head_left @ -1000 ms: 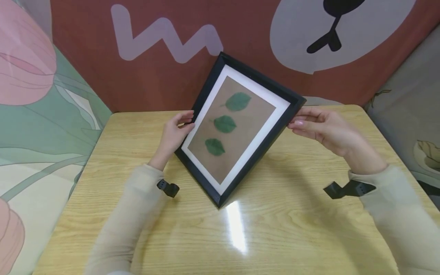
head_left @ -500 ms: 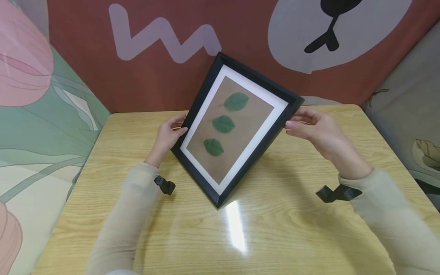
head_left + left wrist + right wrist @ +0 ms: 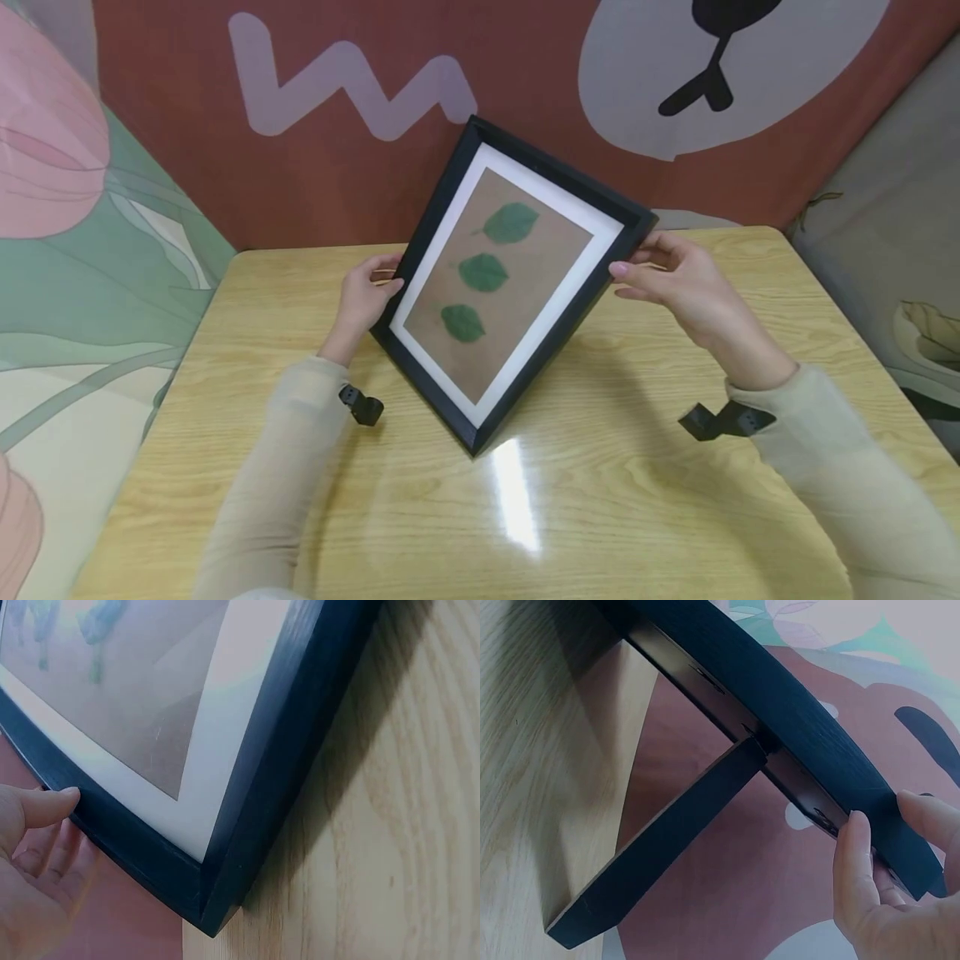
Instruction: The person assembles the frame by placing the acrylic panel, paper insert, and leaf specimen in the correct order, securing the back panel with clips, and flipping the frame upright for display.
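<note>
A black picture frame (image 3: 557, 333) with a white mat leans back, turned corner-down above the table. Three green leaves (image 3: 483, 272) show on its brown backing. My left hand (image 3: 365, 296) pinches the left edge, its thumb on the front border and the other fingers behind. At the right corner, my right hand (image 3: 690, 292) holds the side edge between thumb and fingers. The right wrist view shows a dark support leg (image 3: 660, 840) folded out from the back, its far end at the tabletop. Whether the lowest corner touches the table, I cannot tell.
The wood-grain table (image 3: 420, 517) reaches back to a reddish-brown patterned backdrop (image 3: 187, 150). A floral hanging (image 3: 45, 317) borders the left, and a grey one (image 3: 892, 167) the right. A small black camera (image 3: 723, 421) sits on each sleeve cuff.
My left hand has shifted slightly left and down, its thumb drawing back to the border. My right hand has moved left, bringing its thumb onto the edge. The frame looks nearly still.
</note>
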`<action>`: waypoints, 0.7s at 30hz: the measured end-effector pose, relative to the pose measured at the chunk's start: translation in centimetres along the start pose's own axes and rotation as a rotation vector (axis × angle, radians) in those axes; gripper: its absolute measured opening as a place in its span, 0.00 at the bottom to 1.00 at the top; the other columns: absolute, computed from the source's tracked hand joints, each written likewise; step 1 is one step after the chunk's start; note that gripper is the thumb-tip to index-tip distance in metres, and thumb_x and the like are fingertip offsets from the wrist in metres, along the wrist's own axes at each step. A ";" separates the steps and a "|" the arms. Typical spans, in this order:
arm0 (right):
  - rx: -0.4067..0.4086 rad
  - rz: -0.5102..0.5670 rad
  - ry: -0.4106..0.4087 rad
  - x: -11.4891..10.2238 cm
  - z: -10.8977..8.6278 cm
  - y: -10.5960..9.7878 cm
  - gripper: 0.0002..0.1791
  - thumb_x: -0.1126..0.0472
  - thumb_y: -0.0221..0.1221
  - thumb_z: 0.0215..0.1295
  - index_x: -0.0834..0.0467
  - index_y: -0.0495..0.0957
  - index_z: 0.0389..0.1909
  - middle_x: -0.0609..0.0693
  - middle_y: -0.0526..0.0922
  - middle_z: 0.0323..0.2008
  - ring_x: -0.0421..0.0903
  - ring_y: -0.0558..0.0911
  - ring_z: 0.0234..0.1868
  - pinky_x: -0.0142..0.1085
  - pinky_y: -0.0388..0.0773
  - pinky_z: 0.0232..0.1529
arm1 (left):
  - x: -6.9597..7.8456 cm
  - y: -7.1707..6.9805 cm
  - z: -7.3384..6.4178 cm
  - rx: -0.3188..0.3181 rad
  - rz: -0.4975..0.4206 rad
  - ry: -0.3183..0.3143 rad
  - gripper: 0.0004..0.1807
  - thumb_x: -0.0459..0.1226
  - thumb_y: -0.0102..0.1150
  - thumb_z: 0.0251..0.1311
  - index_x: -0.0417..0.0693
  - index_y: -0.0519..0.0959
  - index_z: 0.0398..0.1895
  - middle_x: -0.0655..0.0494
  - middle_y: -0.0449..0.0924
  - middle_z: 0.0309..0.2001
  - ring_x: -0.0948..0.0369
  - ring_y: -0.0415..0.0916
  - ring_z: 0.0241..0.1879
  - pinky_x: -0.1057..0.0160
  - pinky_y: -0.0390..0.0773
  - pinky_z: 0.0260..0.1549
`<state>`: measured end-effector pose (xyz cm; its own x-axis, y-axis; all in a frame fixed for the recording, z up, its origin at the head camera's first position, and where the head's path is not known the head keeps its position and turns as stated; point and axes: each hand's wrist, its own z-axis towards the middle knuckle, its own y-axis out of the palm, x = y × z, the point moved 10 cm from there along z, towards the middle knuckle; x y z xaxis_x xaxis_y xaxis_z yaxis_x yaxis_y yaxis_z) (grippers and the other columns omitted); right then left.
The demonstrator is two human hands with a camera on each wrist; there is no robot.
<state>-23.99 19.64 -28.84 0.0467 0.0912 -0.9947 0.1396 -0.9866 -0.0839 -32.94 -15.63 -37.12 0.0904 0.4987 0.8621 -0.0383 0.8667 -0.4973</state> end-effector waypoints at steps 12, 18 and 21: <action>0.049 0.104 0.002 0.5 1.0 -1.4 0.19 0.67 0.62 0.61 0.61 0.67 0.49 0.46 0.73 0.37 0.35 0.81 0.36 0.27 0.83 0.39 | 0.4 -0.3 -0.7 -0.011 0.008 0.040 0.21 0.26 0.60 0.58 0.36 0.75 0.57 0.38 0.78 0.56 0.45 0.78 0.52 0.52 0.80 0.53; 0.045 0.189 -0.013 0.8 1.7 -2.1 0.19 0.66 0.63 0.60 0.59 0.67 0.50 0.45 0.76 0.38 0.37 0.81 0.37 0.26 0.83 0.39 | 0.1 -0.2 -1.5 -0.044 0.004 0.024 0.21 0.26 0.60 0.58 0.36 0.75 0.57 0.38 0.78 0.55 0.45 0.79 0.52 0.51 0.80 0.52; 0.054 0.231 -0.006 1.0 2.0 -2.4 0.18 0.68 0.61 0.62 0.59 0.67 0.50 0.45 0.77 0.38 0.37 0.81 0.37 0.26 0.83 0.39 | -0.1 -0.1 -2.1 -0.064 0.007 0.000 0.21 0.27 0.61 0.58 0.37 0.76 0.57 0.39 0.79 0.54 0.46 0.79 0.51 0.51 0.80 0.51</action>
<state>-26.29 21.87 -29.72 0.0657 -0.1381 -0.9882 0.0728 -0.9871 0.1428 -30.87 -15.81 -37.37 0.0899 0.5046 0.8587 0.0251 0.8607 -0.5085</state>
